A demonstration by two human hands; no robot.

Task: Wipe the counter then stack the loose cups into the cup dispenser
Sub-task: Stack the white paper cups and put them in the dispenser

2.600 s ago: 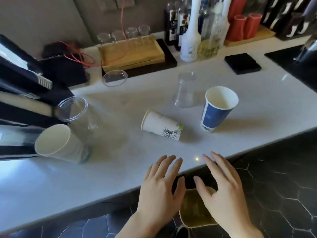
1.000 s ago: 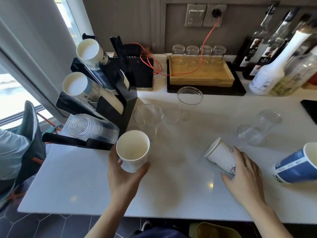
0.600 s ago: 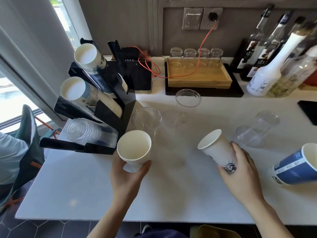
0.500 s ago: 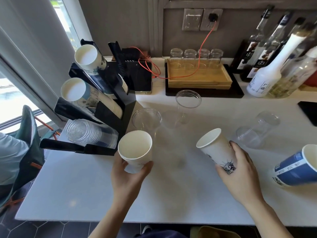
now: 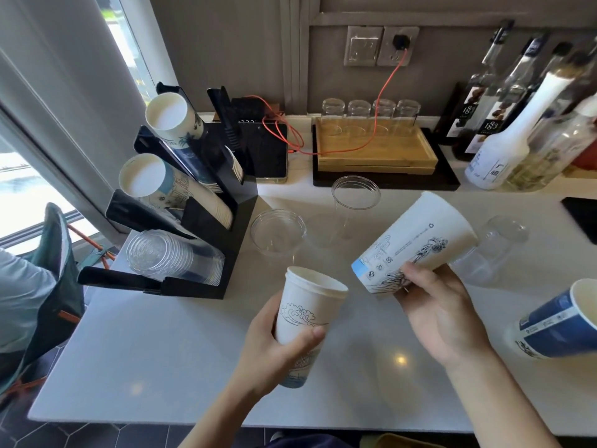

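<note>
My left hand [image 5: 271, 347] grips a white paper cup with a wave drawing [image 5: 305, 315], held upright above the white counter [image 5: 168, 344]. My right hand [image 5: 442, 315] holds a second white paper cup with a figure drawing [image 5: 416, 244], tipped so its base points down-left toward the first cup's mouth. The black cup dispenser [image 5: 223, 234] stands at the left, with two rows of paper cups and a row of clear plastic cups [image 5: 171, 257]. Loose on the counter are a blue paper cup [image 5: 562, 321] at the right and three clear plastic cups [image 5: 279, 232], [image 5: 355, 195], [image 5: 491, 247].
A wooden tray [image 5: 374, 150] on a black mat holds several glasses at the back. Syrup bottles [image 5: 504, 137] crowd the back right. An orange cable [image 5: 378, 105] runs from the wall socket to a black device [image 5: 268, 147]. A person's sleeve [image 5: 19, 295] shows at the far left.
Both hands have lifted their paper cups off the counter and brought them together. The right cup has turned over, its base now pointing at the left cup's mouth.
</note>
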